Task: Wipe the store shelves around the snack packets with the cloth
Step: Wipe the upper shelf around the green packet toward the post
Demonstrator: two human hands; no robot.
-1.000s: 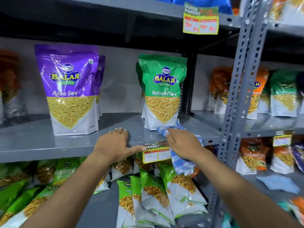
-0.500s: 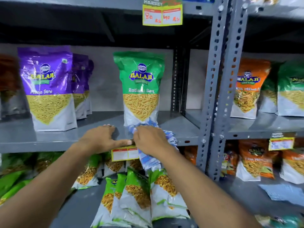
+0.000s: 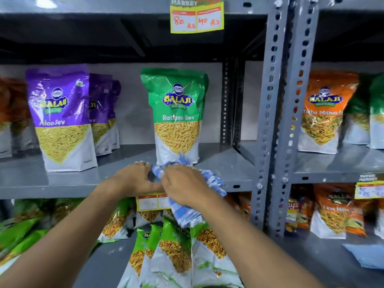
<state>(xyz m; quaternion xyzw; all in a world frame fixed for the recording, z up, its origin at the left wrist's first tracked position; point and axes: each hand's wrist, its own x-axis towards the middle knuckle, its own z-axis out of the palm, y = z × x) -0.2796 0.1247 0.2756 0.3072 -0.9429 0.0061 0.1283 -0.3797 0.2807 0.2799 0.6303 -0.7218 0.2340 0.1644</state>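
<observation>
Change since the earlier frame: our right hand [image 3: 182, 183] has slid leftward with the cloth [image 3: 209, 183] until it nearly meets our left hand [image 3: 135, 179], and the view has drawn closer to the green packet [image 3: 176, 115].

Item 1, fingers: right fingers curled over the bunched blue-and-white checked cloth, gripping it. The left hand rests on the front edge of the shelf [image 3: 62, 179], thumb along the lip; whether its fingertips also pinch the cloth we cannot tell.

Item 2, cloth: gathered at the shelf edge directly before the green packet's base, a tail hanging below the lip over the lower packets [image 3: 170, 252].

Item 3, method, in our judgement: we should flatten the cloth under the palm and sweep along the bare shelf either side of the packet's base, steadying with the left hand, so the packet does not topple.

Item 4, writing: green packet, "BALAJI WAFERS, Ratlami Sev". Purple packet [image 3: 60, 117], "BALAJI, Aloo Sev". Orange packet [image 3: 326, 113], "BALAJI, Tikha Mitha". Upper price tag [image 3: 197, 15], "SUPER MARKET, 80 Rs, 40 Rs". The lower tag [image 3: 151, 202] is illegible.
</observation>
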